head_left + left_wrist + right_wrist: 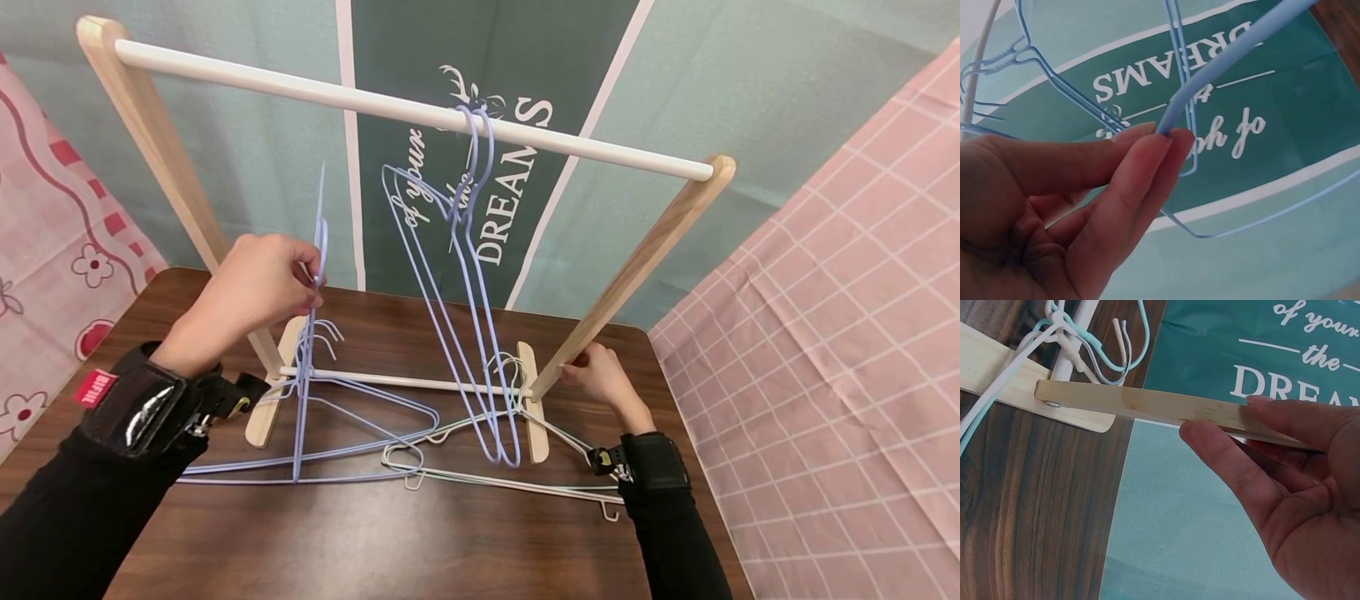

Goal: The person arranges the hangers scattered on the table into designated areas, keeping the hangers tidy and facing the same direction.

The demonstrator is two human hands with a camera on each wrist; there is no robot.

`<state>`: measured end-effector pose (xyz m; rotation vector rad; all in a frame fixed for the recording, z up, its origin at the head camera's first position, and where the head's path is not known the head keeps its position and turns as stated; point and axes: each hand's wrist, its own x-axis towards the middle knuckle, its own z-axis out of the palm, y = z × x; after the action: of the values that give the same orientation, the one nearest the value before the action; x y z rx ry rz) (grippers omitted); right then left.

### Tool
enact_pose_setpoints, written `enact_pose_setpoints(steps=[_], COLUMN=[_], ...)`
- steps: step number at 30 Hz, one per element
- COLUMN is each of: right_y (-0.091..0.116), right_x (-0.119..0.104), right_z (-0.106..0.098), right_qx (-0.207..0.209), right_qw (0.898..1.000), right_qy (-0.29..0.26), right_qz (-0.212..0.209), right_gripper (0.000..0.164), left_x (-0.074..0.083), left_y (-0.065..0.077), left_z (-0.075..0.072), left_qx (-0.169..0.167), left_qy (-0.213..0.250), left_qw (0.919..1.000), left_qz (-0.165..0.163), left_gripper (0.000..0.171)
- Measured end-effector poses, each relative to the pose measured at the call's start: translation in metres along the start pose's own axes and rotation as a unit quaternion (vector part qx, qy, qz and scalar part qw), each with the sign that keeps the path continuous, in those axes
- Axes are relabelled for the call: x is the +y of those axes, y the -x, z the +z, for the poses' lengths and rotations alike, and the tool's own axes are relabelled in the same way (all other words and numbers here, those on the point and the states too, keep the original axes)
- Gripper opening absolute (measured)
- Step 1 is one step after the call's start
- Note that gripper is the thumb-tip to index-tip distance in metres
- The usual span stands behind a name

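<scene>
My left hand (255,279) pinches a blue hanger (1229,59) between thumb and fingers, left of centre in the head view. That hanger is seen nearly edge-on, and its lower end reaches down in front of other blue hangers (360,478) on the table. At the right, my right hand (600,379) grips the wooden post (1147,403) of a garment rack low down, thumb on one side and fingers on the other. Two more blue hangers (491,150) hang by their hooks from the rack's white top bar (300,89).
White and pale green hangers (517,482) lie on the brown table (420,550) by the rack's right foot (537,442). A lower white bar (405,382) joins the posts. Behind stands a green printed cloth (420,50), with a pink checked cloth (840,333) at the right.
</scene>
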<state>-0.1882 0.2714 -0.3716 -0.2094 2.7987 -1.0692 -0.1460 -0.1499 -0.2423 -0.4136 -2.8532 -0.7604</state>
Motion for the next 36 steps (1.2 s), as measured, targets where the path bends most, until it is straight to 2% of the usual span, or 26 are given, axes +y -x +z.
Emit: enact_pose_setpoints(steps=[6, 14, 22, 36], right_y=[0.000, 0.001, 0.000, 0.001], right_x=[-0.001, -0.002, -0.001, -0.001], right_z=[0.000, -0.002, -0.001, -0.001], right_qx=[-0.001, -0.004, -0.003, -0.001], right_qw=[1.000, 1.000, 1.000, 0.999], right_qy=[0.012, 0.010, 0.009, 0.033], right_qz=[0.003, 0.002, -0.002, -0.002], right_gripper=[0.022, 0.022, 0.022, 0.022], left_x=[0.014, 0.032, 0.048, 0.079], left_y=[-0.006, -0.013, -0.016, -0.025], left_z=[-0.002, -0.006, -0.012, -0.027], left_qx=[0.009, 0.022, 0.015, 0.016], left_qy=[-0.001, -0.007, 0.000, -0.013], left_qw=[1.0000, 0.9994, 0.9998, 0.9990], left_qz=[-0.001, 0.025, 0.013, 0.041], left_gripper=[0.011, 0.012, 0.012, 0.009])
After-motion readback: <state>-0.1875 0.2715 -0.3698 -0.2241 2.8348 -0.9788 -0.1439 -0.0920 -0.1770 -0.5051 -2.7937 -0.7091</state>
